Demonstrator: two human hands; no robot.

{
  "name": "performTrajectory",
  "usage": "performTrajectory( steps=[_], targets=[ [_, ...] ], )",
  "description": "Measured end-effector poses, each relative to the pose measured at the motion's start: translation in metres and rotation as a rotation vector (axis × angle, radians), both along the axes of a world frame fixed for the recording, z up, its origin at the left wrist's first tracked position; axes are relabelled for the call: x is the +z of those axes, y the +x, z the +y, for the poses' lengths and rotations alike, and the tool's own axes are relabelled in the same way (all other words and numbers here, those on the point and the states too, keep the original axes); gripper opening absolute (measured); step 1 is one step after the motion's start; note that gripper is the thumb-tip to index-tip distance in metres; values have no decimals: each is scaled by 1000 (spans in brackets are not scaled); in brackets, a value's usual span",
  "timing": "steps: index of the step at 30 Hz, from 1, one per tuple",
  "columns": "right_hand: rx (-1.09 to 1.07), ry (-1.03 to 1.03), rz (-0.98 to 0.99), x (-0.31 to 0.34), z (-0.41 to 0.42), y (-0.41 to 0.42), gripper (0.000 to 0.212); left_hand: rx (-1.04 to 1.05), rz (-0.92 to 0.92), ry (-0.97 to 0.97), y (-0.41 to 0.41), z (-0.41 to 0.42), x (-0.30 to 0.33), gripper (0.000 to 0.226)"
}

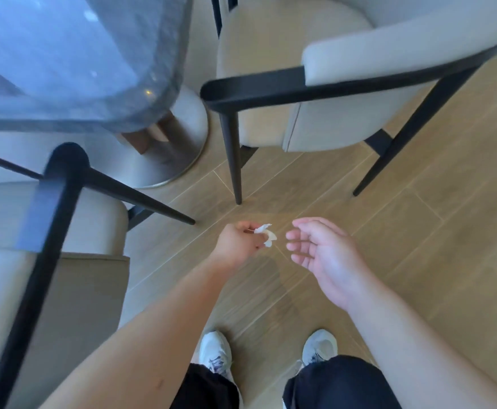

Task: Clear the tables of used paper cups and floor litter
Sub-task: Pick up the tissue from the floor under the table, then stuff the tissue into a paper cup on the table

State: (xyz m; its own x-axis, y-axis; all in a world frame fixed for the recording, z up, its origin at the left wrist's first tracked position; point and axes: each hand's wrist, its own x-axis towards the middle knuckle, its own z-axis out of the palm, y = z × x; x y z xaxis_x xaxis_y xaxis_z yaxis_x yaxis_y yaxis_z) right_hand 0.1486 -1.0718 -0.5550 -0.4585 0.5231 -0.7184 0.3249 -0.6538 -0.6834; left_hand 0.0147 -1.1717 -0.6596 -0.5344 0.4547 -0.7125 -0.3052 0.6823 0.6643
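Two bare hands meet mid-frame above the wooden floor [418, 231]: left hand [237, 243] pinching a crumpled white paper scrap [266, 234] in curled fingers, right hand [321, 252] open, seemingly ready to receive it.

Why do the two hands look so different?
The left hand pinches a scrap of white paper; the right hand holds nothing. The left hand's fingers are curled; the right hand's are loosely spread, palm showing. Both hover above the wooden floor, close together.
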Motion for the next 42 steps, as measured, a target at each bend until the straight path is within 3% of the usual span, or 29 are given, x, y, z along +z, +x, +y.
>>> performTrajectory(
  steps=[10, 16, 26, 35, 42],
  targets=[
    [2, 97, 77, 217, -38, -24, 16, -1, -102, 223, -24, -39, 241, 9],
    [8, 129, 132, 297, -76, -35, 16, 47, -153, 364, -43, -80, 338, 26],
    [117, 138, 249, 366, -110, -41, 14, 225, -101, 492, -45, -148, 430, 15],
    [388, 75, 381, 408, -151, -57, 15, 484, 32, 533, -17, -223, 494, 12],
    [625, -32, 463, 420, -217, -69, 12, 730, 124, 580, 17, -314, 522, 35]
  ],
)
